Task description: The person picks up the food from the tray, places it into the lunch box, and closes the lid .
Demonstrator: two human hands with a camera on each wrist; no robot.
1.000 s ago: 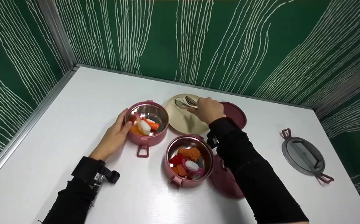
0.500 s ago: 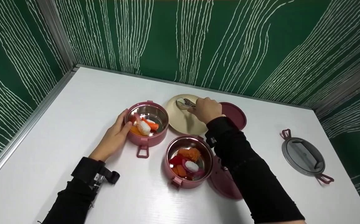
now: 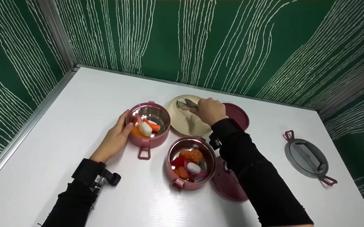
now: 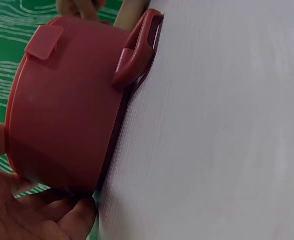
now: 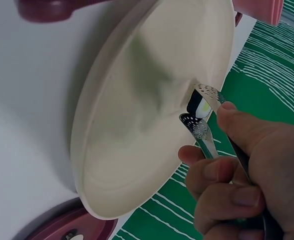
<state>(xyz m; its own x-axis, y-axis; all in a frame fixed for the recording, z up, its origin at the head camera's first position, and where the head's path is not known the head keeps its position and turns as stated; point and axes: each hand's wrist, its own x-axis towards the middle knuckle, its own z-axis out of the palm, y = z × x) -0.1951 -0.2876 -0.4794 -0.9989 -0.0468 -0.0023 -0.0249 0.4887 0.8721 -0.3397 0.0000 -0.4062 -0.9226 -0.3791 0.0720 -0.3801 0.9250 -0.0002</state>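
My left hand [image 3: 114, 140] grips the side of a pink, steel-lined lunch box [image 3: 150, 143], thumb at the rim and fingers low on the wall in the left wrist view. Inside lie a prawn sushi [image 3: 145, 128] and orange pieces. My right hand [image 3: 212, 111] holds metal tongs [image 5: 209, 94] with perforated tips over the beige plate [image 3: 182, 123]. Between the tips sits a small sushi roll [image 5: 200, 107] with a dark wrap and white and yellow-green filling. Whether the roll touches the plate, I cannot tell.
A second pink lunch box [image 3: 190, 186] with orange, red and white food stands nearer me. Beside it lies a dark red lid [image 3: 227, 186], partly under my right arm. Another dark red disc [image 3: 238, 116] lies behind my wrist. A grey lid [image 3: 304, 156] with clasps lies far right.
The tongs' tips stood apart a second ago and have come together around the sushi roll. My right hand has shifted only slightly. The left hand and its lunch box have stayed put.
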